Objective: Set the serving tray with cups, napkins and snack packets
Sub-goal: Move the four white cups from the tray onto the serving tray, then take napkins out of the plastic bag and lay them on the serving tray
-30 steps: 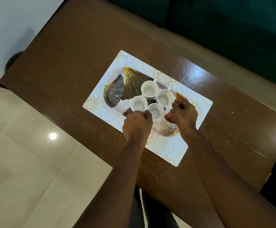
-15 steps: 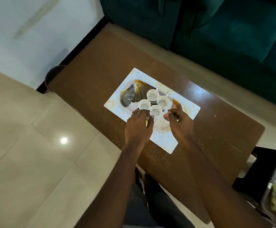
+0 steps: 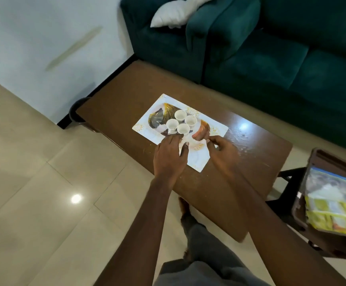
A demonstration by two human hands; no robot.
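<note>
Cups are set on the tray; the left hand lies open, the right hand's grip cannot be told. Packets are needed next.

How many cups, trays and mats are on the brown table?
White cups: 4
Tray: 1
Placemat: 1
Total: 6
</note>
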